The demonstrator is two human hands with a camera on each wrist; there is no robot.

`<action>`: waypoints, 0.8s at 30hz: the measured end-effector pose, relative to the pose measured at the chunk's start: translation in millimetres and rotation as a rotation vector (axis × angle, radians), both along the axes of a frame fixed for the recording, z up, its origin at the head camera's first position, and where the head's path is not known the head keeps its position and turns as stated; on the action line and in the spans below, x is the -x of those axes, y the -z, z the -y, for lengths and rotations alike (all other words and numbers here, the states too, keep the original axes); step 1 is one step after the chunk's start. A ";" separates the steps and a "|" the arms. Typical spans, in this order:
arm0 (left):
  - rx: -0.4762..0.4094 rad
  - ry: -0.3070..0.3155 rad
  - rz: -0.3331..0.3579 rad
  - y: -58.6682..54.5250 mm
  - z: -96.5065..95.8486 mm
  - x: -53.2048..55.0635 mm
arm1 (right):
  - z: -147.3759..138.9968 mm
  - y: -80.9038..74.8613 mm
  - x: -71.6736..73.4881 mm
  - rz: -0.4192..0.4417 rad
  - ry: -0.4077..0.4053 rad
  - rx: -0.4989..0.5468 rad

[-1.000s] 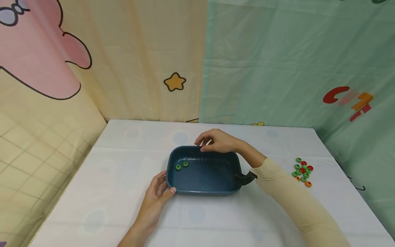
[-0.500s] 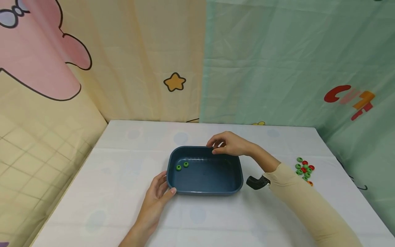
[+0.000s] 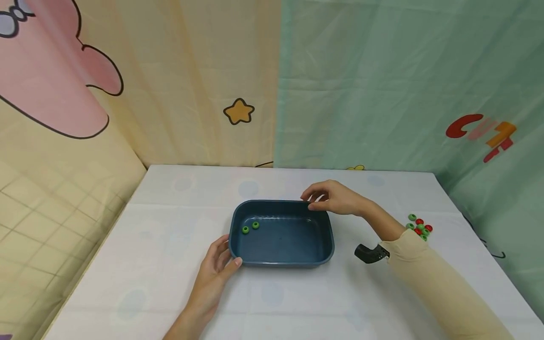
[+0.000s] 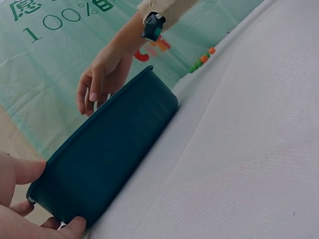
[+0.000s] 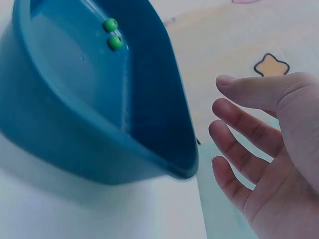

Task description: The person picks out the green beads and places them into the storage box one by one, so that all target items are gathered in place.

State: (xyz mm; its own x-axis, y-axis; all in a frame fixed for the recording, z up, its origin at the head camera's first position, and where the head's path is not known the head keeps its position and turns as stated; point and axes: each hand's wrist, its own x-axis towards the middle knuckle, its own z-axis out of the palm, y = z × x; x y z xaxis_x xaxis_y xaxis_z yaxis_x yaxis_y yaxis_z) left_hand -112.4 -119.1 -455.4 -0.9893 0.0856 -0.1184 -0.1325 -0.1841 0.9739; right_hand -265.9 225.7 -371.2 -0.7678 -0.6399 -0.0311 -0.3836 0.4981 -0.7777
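Observation:
A dark blue rectangular tray (image 3: 280, 241) sits mid-table, with two green beads (image 3: 250, 227) in its left part. My left hand (image 3: 214, 271) holds the tray's near left corner, thumb (image 4: 29, 170) at the rim and fingertips low on the side wall. Over the far right corner is my right hand (image 3: 335, 197), its fingers relaxed and slightly bent with nothing between them. The right wrist view shows this hand (image 5: 269, 144) beside the tray wall (image 5: 149, 99), a gap between them.
Several loose green and red beads (image 3: 420, 227) lie at the right of the white-covered table (image 3: 127, 264), partly hidden by the right sleeve (image 3: 442, 283). A black wrist camera (image 3: 370, 254) sticks out from that sleeve. Curtains (image 3: 361, 85) hang behind the table.
My right hand has moved right along the tray's far side, from its middle to the far right corner. The sleeve now covers some loose beads. My left hand and the tray stay put.

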 end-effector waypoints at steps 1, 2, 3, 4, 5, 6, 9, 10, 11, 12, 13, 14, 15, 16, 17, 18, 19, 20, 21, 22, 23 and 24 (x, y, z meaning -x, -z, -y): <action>0.000 0.000 0.001 -0.2 0.2 -0.2 | -3.1 -0.3 -0.8 0.002 0.010 -0.001; -0.001 0.000 0.001 -0.4 0.4 -0.4 | -6.3 -0.2 -1.3 0.002 0.017 -0.001; -0.001 0.000 0.001 -0.5 0.6 -0.7 | -9.4 -0.1 -1.8 0.002 0.028 -0.005; -0.002 0.000 0.001 -0.7 0.7 -0.9 | -12.4 0.0 -2.3 -0.001 0.035 -0.007; -0.004 0.000 0.000 -0.8 0.8 -1.1 | -15.2 -0.3 -3.1 -0.006 0.042 -0.008; -0.004 0.000 0.000 -1.0 0.9 -1.3 | -18.0 -0.3 -3.8 -0.013 0.048 -0.009; -0.005 -0.002 0.000 -1.4 0.6 -1.6 | -27.2 -0.9 -5.9 -0.024 0.068 -0.007; -0.004 -0.002 0.000 -1.5 0.6 -1.3 | -30.3 -0.7 -6.6 -0.027 0.073 -0.004; -0.003 -0.002 0.001 -1.6 0.6 -1.1 | -33.3 -0.6 -7.5 -0.030 0.081 -0.007; -0.001 -0.003 0.002 -1.7 0.5 -0.9 | -36.3 -0.8 -8.6 -0.028 0.089 -0.007; -0.001 -0.004 0.002 -1.7 0.4 -0.7 | -39.2 -0.9 -9.6 -0.026 0.096 -0.007; -0.001 -0.004 0.002 -1.6 0.3 -0.5 | -42.3 -1.0 -10.7 -0.024 0.103 -0.007; -0.001 -0.005 0.002 -1.5 0.2 -0.4 | -45.0 -1.3 -12.0 -0.021 0.112 -0.010; 0.000 -0.006 0.004 -1.6 0.1 -0.4 | -47.6 -1.4 -13.2 -0.016 0.122 -0.014; 0.003 -0.006 0.005 -1.7 0.0 -0.6 | -50.1 -1.4 -14.2 -0.012 0.130 -0.018; 0.005 -0.007 0.006 -1.8 -0.1 -0.9 | -53.2 -1.1 -15.2 -0.009 0.136 -0.017; 0.006 -0.007 0.006 -2.1 -0.2 -1.1 | -56.4 -0.5 -16.0 -0.008 0.142 -0.020; 0.006 -0.008 0.007 -2.2 -0.3 -1.4 | -59.8 0.2 -16.8 -0.007 0.149 -0.025; 0.007 -0.008 0.007 -2.5 -0.3 -1.8 | -63.0 0.8 -17.7 -0.009 0.157 -0.031; 0.009 -0.009 0.006 -2.9 -0.3 -1.9 | -66.4 1.6 -18.5 -0.015 0.164 -0.037; 0.008 -0.008 0.004 -3.2 -0.2 -2.0 | -69.6 2.0 -19.6 -0.020 0.172 -0.040; 0.006 -0.008 0.002 -3.4 0.0 -2.0 | -72.8 2.2 -20.9 -0.023 0.181 -0.044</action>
State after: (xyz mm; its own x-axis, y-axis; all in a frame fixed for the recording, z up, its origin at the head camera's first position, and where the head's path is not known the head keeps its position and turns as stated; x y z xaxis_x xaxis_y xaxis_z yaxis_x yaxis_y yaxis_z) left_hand -110.4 -119.2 -452.0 -0.9896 0.0771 -0.1213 -0.1335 -0.1791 0.9747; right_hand -245.1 298.5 -373.5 -0.8712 -0.4896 -0.0375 -0.3018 0.5941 -0.7456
